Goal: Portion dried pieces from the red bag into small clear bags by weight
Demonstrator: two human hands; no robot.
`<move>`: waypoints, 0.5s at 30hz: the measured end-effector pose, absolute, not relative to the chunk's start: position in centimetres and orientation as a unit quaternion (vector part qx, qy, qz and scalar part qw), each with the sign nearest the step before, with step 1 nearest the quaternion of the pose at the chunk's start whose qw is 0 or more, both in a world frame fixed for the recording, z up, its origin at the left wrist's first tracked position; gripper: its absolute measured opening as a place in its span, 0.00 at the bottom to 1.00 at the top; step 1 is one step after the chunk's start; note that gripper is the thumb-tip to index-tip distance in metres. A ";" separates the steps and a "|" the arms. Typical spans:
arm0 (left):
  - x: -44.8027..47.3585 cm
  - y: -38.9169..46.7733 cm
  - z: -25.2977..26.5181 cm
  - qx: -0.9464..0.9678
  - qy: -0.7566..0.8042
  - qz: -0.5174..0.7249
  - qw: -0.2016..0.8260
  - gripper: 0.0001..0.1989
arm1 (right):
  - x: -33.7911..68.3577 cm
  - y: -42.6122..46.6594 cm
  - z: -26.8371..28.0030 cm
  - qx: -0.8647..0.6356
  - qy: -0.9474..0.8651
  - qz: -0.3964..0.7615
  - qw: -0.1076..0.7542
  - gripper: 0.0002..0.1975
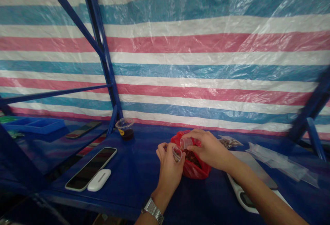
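Note:
My left hand (pixel 170 159), with a metal watch on its wrist, is closed round a small clear plastic cup (pixel 177 153) that is tilted and has a little brownish matter in it. Another small clear plastic cup (pixel 184 143) is pinched in my right hand (pixel 206 147), its mouth turned toward the left cup. Both cups are over or beside an open red plastic bag (pixel 197 172). Dark brown bits (pixel 192 158) fill the bag; I cannot tell exactly what they are. My right hand covers part of the bag's far rim.
Right of the bag lie a white scale (pixel 241 195), a small bag of brown bits (pixel 229 142) and flat clear bags (pixel 281 163). To the left are a phone (pixel 91 168), a white earbud case (pixel 99 180) and a lidded cup of dark liquid (pixel 126 130). Blue frame posts (pixel 108 67) rise behind.

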State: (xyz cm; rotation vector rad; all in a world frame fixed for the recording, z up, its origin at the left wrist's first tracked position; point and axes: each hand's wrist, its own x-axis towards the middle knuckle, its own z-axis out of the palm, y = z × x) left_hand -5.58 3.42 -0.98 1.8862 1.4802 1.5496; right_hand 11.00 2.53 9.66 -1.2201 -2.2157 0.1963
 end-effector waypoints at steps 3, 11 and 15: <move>-5.6 3.4 -0.8 0.644 0.521 0.545 0.128 0.08 | 11.6 2.7 9.2 -0.528 -0.813 0.047 0.243 0.15; -6.2 3.2 0.0 0.623 0.519 0.565 0.150 0.20 | 12.6 2.9 6.6 -0.545 -0.821 0.059 0.159 0.17; -5.6 1.7 1.1 0.617 0.504 0.575 0.184 0.19 | 12.0 0.7 8.2 -0.472 -0.812 0.122 0.320 0.13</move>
